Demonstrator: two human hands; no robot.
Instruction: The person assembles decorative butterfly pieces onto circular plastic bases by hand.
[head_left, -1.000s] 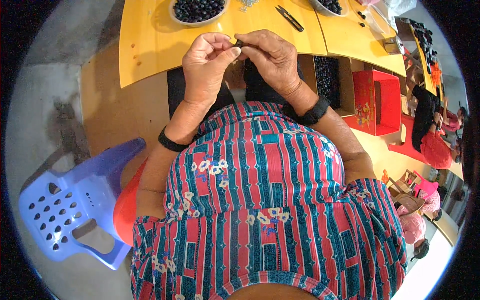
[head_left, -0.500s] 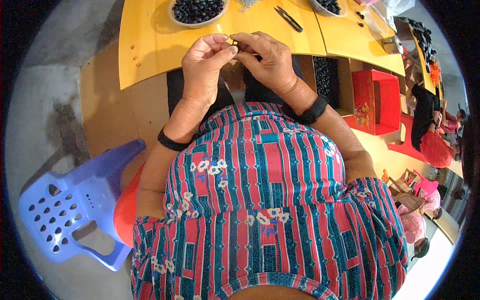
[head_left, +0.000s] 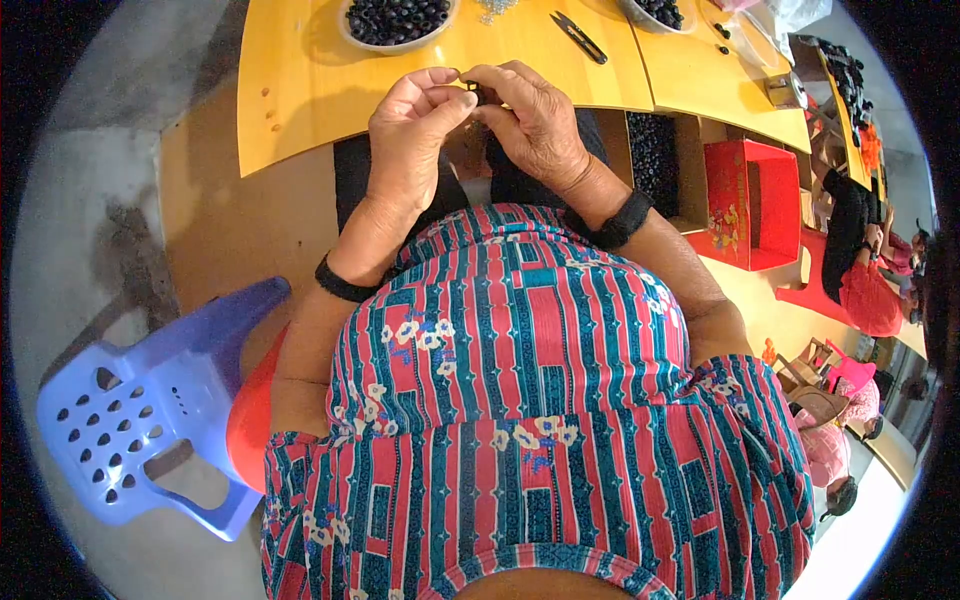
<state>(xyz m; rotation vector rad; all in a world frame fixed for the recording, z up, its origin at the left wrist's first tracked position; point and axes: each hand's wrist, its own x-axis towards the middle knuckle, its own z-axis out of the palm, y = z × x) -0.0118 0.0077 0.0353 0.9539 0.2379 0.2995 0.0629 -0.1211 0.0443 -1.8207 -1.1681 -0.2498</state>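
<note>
Between my fingertips, just off the front edge of the yellow table (head_left: 320,110), is a small black part (head_left: 475,90) with an opening through it; its exact kind is too small to make out. My left hand (head_left: 415,125) pinches it from the left with thumb and forefinger. On the other side my right hand (head_left: 535,120) grips it, thumb below and fingers above. Beyond my hands stands a clear bowl (head_left: 398,48) full of small black pieces. Black thread snips (head_left: 578,38) lie on the table to the right, and small clear bits (head_left: 495,8) lie near the bowl.
A second bowl (head_left: 660,14) of black pieces stands at the far right, near a metal tin (head_left: 785,90). Below the table are a box of black pieces (head_left: 652,165) and a red carton (head_left: 750,205). A blue plastic stool (head_left: 150,420) is at my left. Other people sit at right.
Both hands stay together at the table edge. The fingers of my right hand have shifted slightly around the black part, whose opening shows a little differently.
</note>
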